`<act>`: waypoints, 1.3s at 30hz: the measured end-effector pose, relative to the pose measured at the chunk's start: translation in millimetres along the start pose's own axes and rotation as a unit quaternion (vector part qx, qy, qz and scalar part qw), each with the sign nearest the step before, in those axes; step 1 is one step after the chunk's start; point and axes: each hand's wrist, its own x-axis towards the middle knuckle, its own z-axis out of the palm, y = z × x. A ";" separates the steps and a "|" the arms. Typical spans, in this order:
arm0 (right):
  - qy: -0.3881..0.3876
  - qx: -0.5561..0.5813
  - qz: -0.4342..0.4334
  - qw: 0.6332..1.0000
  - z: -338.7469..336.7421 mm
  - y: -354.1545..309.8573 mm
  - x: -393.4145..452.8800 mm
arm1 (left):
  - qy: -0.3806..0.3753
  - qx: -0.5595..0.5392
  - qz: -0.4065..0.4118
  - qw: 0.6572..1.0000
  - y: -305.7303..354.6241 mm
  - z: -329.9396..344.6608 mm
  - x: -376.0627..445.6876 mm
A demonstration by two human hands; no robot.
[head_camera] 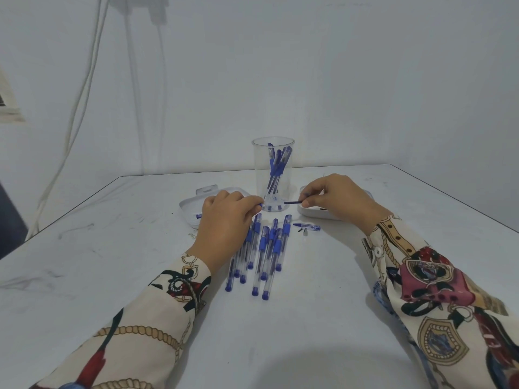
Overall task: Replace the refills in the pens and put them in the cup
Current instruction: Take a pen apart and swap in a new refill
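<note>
A clear plastic cup [273,164] stands upright at the table's middle with several blue pens inside. Just in front of it my left hand [227,220] grips a pen barrel [260,205], whose blue end pokes out of the fingers. My right hand [337,200] pinches a thin dark refill [292,203] that points left toward the barrel; a gap separates the two. Several blue pens [261,251] lie side by side on the table below my hands. A pen cap [309,227] and small tip pieces lie to the right of the row.
A white tray [188,206] sits behind my left hand with a blue piece in it. Another white tray [311,214] lies under my right hand. The table's right edge [455,197] runs diagonally. White cables hang on the wall at the left.
</note>
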 end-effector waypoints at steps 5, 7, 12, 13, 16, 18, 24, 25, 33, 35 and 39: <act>0.000 -0.004 -0.002 1.000 0.0 -0.3 0.0 | -0.006 0.006 -0.002 1.000 0.0 -0.3 0.1; -0.003 -0.007 -0.001 1.000 -0.1 -0.7 -0.2 | -0.010 0.003 -0.001 1.000 0.5 -0.6 -0.2; -0.012 -0.011 -0.005 1.000 -0.6 -1.1 -0.3 | -0.014 0.001 0.002 1.000 2.3 -0.9 -0.6; -0.013 -0.011 -0.005 1.000 -0.7 -1.1 -0.2 | -0.013 0.002 0.003 1.000 2.1 -0.8 -0.4; -0.018 -0.013 -0.008 1.000 -0.1 -1.3 0.4 | -0.010 -0.001 0.007 1.000 0.0 -0.2 -0.3; -0.023 -0.012 -0.014 1.000 0.8 -2.3 0.0 | -0.007 -0.008 0.009 1.000 -0.7 0.3 -0.4; -0.031 0.021 -0.042 0.998 6.5 -11.9 -2.5 | -0.006 -0.011 0.023 1.000 3.3 0.8 -1.5; -0.032 0.032 -0.046 0.998 7.7 -14.0 -2.7 | -0.008 -0.014 0.023 1.000 3.9 1.0 -1.1; -0.058 0.081 -0.066 0.993 14.0 -22.6 -4.8 | -0.001 -0.030 0.061 0.998 9.6 4.4 -2.3; -0.057 0.089 -0.063 0.992 13.4 -22.9 -4.1 | 0.009 -0.028 0.065 0.997 8.2 3.9 -1.8; -0.040 0.066 -0.057 0.995 5.3 -21.5 -0.9 | 0.010 -0.031 0.050 0.998 4.9 1.6 -2.4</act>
